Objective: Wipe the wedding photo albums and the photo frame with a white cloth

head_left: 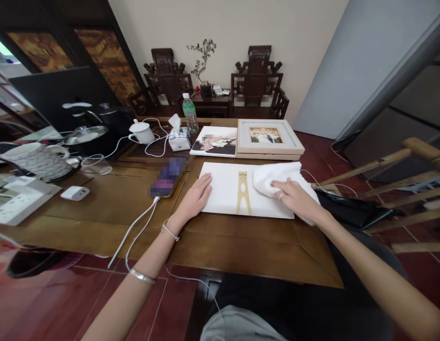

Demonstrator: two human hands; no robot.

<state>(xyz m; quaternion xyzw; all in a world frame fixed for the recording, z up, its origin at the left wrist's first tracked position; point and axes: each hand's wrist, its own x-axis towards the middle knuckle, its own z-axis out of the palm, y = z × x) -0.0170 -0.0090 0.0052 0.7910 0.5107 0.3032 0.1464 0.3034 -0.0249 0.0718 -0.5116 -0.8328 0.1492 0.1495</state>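
A flat white panel (220, 192) lies on the wooden table in front of me, with a tan A-shaped stand piece (244, 189) on its upper face. My left hand (197, 196) rests flat on the panel's left edge, fingers stretched out and close together. In my right hand (294, 196) is a bunched white cloth (273, 177), pressed on the panel's right part and hanging past its right edge. The cloth covers that end of the panel. Just beyond the panel lie a photo panel (214, 141) and a framed photo (269, 138) with a pale wood edge.
Left of the panel lies a phone (168, 177) with a white cable. Behind stand a tissue box (179, 139), a green-labelled bottle (190, 113) and a lidded white cup (141, 131). A charger (75, 193), power strip (21, 201) and patterned mug (38, 161) occupy the left.
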